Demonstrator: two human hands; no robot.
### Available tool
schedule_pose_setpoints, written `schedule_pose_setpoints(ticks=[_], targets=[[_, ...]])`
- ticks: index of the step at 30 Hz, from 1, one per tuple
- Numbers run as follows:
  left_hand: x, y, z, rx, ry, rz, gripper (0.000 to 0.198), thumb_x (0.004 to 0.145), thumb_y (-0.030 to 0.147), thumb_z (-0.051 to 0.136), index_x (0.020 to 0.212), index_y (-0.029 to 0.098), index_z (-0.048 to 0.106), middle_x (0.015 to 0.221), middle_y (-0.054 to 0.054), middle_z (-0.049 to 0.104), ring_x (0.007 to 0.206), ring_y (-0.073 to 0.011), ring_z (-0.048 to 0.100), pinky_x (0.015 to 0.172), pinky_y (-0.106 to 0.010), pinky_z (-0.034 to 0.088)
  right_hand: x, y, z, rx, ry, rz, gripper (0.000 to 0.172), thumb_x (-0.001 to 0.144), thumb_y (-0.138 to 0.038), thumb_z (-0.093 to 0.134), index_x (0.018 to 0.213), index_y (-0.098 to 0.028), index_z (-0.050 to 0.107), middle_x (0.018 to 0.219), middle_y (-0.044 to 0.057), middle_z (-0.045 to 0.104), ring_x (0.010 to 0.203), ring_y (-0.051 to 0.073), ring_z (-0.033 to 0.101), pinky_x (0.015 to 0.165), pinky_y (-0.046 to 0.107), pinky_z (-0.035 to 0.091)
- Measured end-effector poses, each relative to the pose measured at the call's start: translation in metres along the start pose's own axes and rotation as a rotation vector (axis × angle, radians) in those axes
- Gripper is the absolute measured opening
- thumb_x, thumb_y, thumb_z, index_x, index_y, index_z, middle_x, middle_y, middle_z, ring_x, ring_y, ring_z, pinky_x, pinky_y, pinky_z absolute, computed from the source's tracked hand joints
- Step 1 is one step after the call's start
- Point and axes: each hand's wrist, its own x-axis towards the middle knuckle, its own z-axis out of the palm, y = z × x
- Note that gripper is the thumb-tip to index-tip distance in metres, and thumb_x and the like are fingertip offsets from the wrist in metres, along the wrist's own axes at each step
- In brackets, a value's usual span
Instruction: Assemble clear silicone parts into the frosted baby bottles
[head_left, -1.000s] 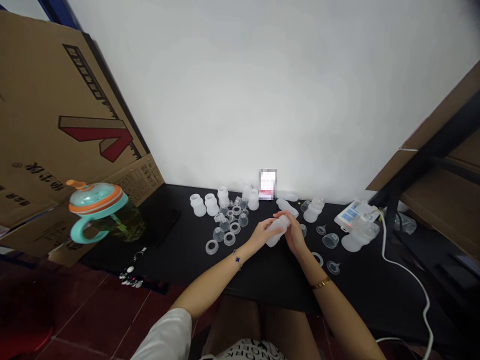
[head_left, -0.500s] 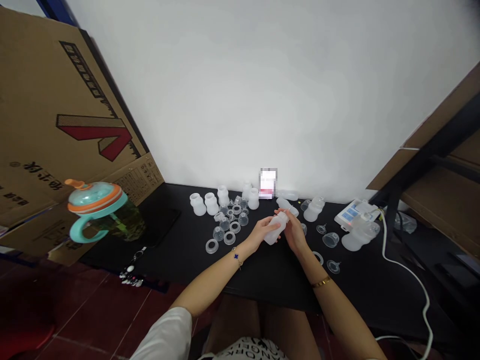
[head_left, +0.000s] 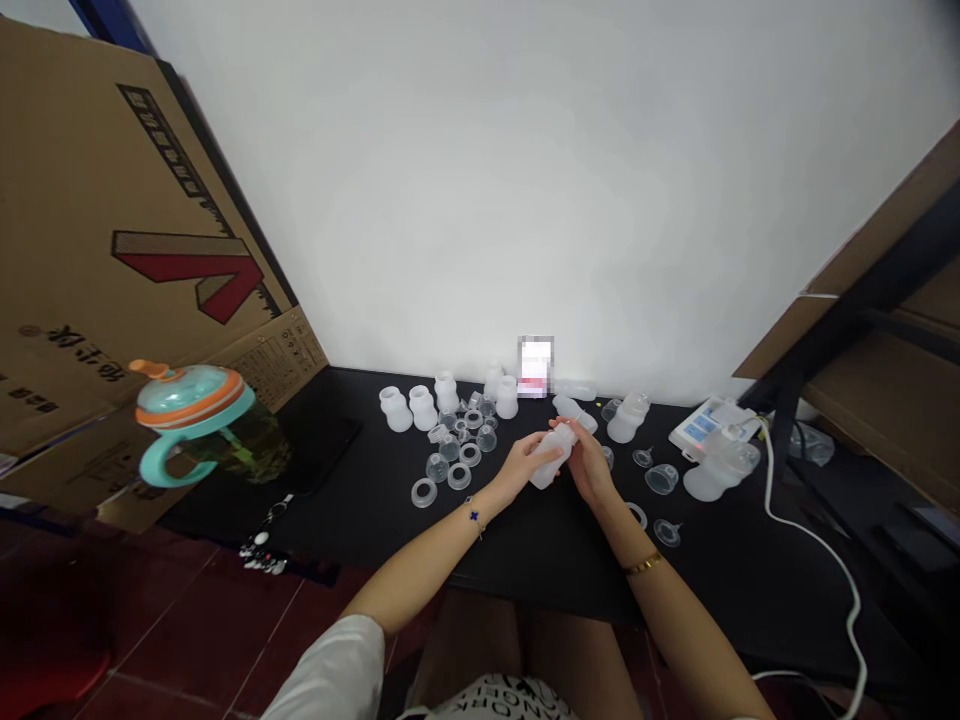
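A translucent white bottle (head_left: 551, 462) lies tilted between my hands, above the black table (head_left: 540, 555). My left hand (head_left: 523, 462) is wrapped round its body. Fingers of my right hand (head_left: 589, 460) close on its neck end, at the upper right, and partly hide what is there. To the left lie several clear domed caps (head_left: 448, 447) and white rings (head_left: 424, 492). Behind them stand several open white bottles (head_left: 395, 408). Just past my hands another translucent bottle (head_left: 576, 412) lies on its side.
Clear funnel-like parts (head_left: 661, 480) and a capped bottle (head_left: 628, 417) are on the right. A white device (head_left: 705, 428) with a white cable (head_left: 817, 560) sits farther right. A lidded jug (head_left: 217, 425) stands left, beside a cardboard box (head_left: 97, 250). A blurred bright screen (head_left: 535, 366) leans on the wall.
Almost nothing has moved. Both hands keep hold of the bottle, with only a very slight shift of the left hand and wrist.
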Motion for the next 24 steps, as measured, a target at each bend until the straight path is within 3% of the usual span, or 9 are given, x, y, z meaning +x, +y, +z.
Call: schedule_pose_setpoints(ticks=[19,24], targets=[[-0.0019,0.0014,0.0011,0.062,0.019,0.039,0.062,0.069,0.052,0.085,0.115,0.014,0.070,0.088,-0.005,0.071,0.068,-0.0167,0.068,0.065,-0.027,0.054,0.0009,-0.0002,-0.0002,-0.016,0.032,0.003,0.040,0.077,-0.056,0.078,0.096,-0.020,0.078,0.108,0.009,0.077,0.098,0.030,0.069,0.081,0.040,0.054],[0.0009,-0.0018,-0.0023,0.003,0.002,-0.010,0.065,0.067,0.053,0.087,0.116,0.014,0.069,0.090,-0.006,0.071,0.064,-0.0172,0.069,0.059,-0.028,0.056,-0.0014,-0.0022,0.0016,-0.035,0.021,0.003,0.043,0.078,-0.059,0.077,0.097,-0.021,0.077,0.106,0.009,0.077,0.097,0.030,0.070,0.078,0.039,0.054]])
